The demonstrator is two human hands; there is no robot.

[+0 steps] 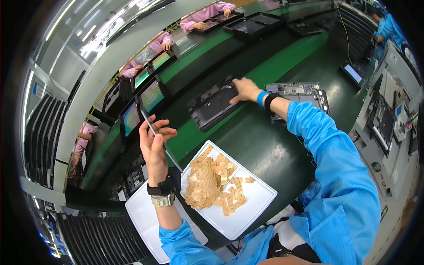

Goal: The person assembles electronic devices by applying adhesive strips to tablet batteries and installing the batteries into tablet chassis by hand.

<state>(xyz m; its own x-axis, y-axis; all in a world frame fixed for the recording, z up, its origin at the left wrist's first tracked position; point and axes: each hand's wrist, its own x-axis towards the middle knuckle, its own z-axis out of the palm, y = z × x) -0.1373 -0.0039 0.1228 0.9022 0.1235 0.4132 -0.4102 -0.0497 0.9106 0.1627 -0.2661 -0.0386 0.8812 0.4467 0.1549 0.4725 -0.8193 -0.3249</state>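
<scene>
My right hand (246,91) grips the right end of a black flat device panel (213,104). The panel is slightly blurred and sits over the green strip of the bench. My left hand (155,140) is closed round a long, thin metal tool (150,122), held at a slant with its upper end beyond the fingers. Below and right of that hand, a white tray (260,194) carries a heap of small tan paper-like strips (204,182), with looser strips at its right side. Behind my right forearm lies an opened device (298,89) with circuit boards showing.
A second white tray (148,214) lies partly under my left arm. Devices with lit screens (152,96) line the far left, where people in pink sleeves (194,21) work. Black trays (99,236) stack at lower left. A small lit screen (352,73) stands right.
</scene>
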